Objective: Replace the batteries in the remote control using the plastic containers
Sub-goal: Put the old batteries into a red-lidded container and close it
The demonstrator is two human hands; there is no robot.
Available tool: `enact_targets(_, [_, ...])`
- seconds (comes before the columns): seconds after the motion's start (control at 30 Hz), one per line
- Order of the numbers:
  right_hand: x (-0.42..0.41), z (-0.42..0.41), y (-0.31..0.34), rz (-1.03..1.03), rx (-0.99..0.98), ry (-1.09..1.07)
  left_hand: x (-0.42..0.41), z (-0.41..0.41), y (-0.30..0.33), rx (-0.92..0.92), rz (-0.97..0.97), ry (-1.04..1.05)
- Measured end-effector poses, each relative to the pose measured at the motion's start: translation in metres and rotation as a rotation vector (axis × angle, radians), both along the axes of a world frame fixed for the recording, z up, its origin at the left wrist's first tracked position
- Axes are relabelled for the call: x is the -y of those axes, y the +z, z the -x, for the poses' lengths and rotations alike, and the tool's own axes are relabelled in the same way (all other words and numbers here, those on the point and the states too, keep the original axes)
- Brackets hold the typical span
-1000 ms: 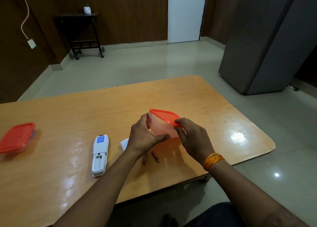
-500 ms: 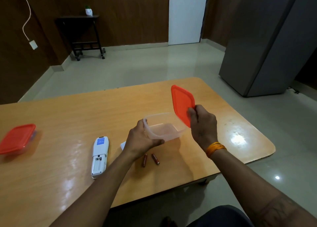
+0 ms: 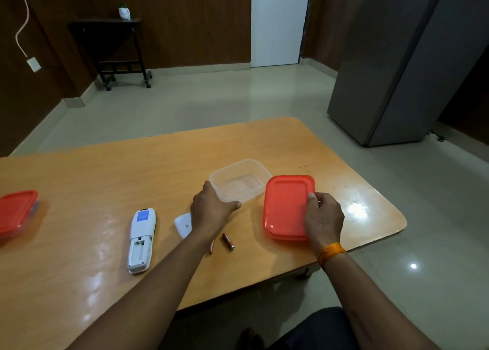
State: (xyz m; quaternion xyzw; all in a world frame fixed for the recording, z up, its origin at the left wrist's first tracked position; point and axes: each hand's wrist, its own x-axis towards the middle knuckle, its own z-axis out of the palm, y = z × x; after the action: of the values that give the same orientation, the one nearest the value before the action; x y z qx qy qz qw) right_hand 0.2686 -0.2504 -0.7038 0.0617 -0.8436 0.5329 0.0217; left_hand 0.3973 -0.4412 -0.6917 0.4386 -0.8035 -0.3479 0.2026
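Note:
A clear plastic container [image 3: 239, 180] stands open and empty on the wooden table [image 3: 105, 175]. My left hand [image 3: 210, 210] grips its near left corner. Its red lid [image 3: 285, 208] lies flat on the table just right of it, with my right hand [image 3: 322, 217] holding the lid's near right edge. Two small brown batteries [image 3: 227, 241] lie loose near the front edge, one partly hidden by my left forearm. The white remote [image 3: 141, 239] lies face down with its battery bay uncovered and empty. Its white cover [image 3: 183, 224] sits beside my left wrist.
A second container with a red lid [image 3: 16, 212] stands at the table's left edge. The table's front edge runs close under my forearms. Beyond are a dark side table [image 3: 111, 47], a white door [image 3: 279, 21] and a grey cabinet [image 3: 407, 66].
My right hand pulled the red lid off the clear container, swung it to the right and laid it flat on the table. The container came down onto the table in my left hand.

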Motion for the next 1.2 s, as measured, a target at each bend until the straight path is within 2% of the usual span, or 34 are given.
enact_targets(0.2, [-0.003, 0.003, -0.014, -0.155, 0.012, 0.041, -0.009, -0.012, 0.005, 0.015, -0.001, 0.01])
enact_targets(0.37, [-0.009, -0.003, -0.012, -0.324, -0.047, 0.027, -0.02, -0.03, 0.013, -0.057, 0.053, -0.004])
enact_targets(0.5, [-0.008, -0.016, -0.004, -0.502, -0.173, 0.059, -0.029, -0.049, 0.014, -0.086, 0.087, -0.022])
enact_targets(0.6, [-0.004, -0.026, 0.0, -0.511, -0.292, 0.096, -0.034, -0.065, 0.014, -0.066, 0.108, -0.024])
enact_targets(0.73, [0.009, -0.045, 0.008, -0.443, -0.31, 0.255, -0.035, -0.086, 0.006, 0.017, 0.137, 0.011])
enact_targets(0.9, [0.029, -0.084, 0.009, -0.497, -0.241, 0.563, -0.04, -0.103, -0.009, 0.145, 0.213, 0.012])
enact_targets(1.03, [0.043, -0.103, 0.004, -0.61, -0.242, 0.646, -0.041, -0.105, -0.016, 0.18, 0.236, -0.016])
enact_targets(1.2, [0.051, -0.105, 0.003, -0.748, -0.392, 0.695, -0.039, -0.102, -0.02, 0.227, 0.325, -0.057])
